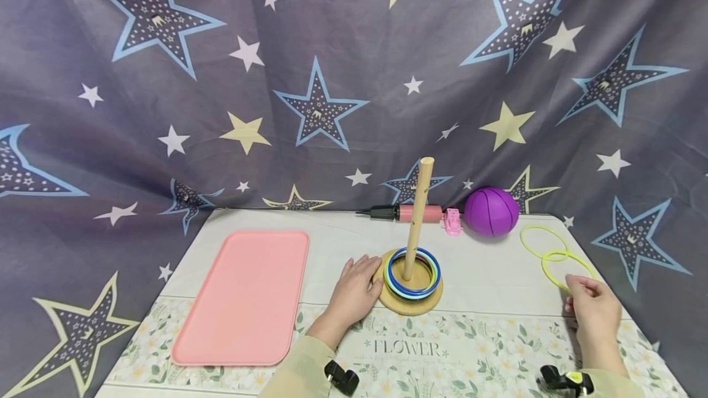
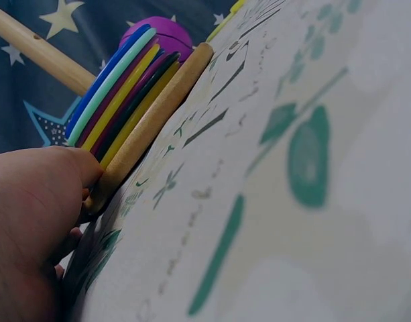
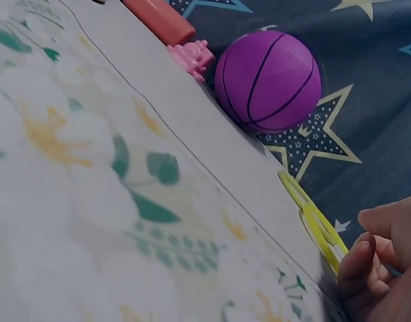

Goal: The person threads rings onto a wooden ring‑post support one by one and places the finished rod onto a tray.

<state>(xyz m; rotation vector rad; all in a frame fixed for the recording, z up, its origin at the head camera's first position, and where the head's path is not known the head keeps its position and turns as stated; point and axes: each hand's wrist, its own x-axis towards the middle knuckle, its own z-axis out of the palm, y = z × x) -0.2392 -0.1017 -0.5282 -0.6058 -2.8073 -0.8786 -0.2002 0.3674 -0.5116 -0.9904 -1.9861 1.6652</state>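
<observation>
A wooden ring-toss stand (image 1: 418,220) with an upright peg stands mid-table. Around its peg lie several stacked rings, a blue ring (image 1: 436,258) on top. My left hand (image 1: 356,290) holds the left edge of its round base (image 2: 148,127), thumb at the near side. At the right of the table, my right hand (image 1: 597,309) pinches the near edge of a yellow ring (image 1: 544,268). Seen from the right wrist, the curled fingers (image 3: 358,268) partly hide that edge. A second yellow ring (image 1: 522,238) lies just behind, overlapped by the first.
On the left lies a pink tray (image 1: 238,300). Along the back are a hand pump (image 1: 406,212) with a black nozzle, a small pink toy (image 1: 452,222) and a purple ball (image 1: 491,211). A star-patterned curtain (image 1: 332,177) rises behind the table.
</observation>
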